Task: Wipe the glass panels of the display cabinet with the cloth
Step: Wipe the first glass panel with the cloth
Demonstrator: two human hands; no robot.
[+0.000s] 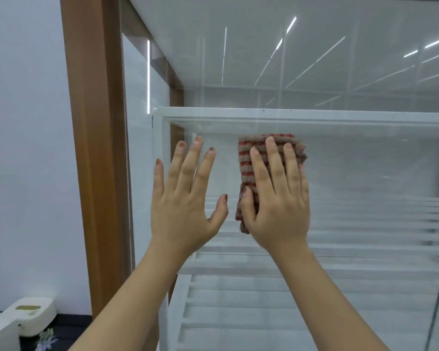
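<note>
cloth [249, 171] mostly under right hand [276, 198]

Indoor commercial space, office or showroom; cannot tell which. Glass cabinet [314, 72] with white frame [238, 114] and slatted shelves [289, 287] fills 3 o'clock. Long ceiling strip lights mirror in the glass. Wood post [96, 148], plain wall [23, 148] at 9 o'clock.
</note>
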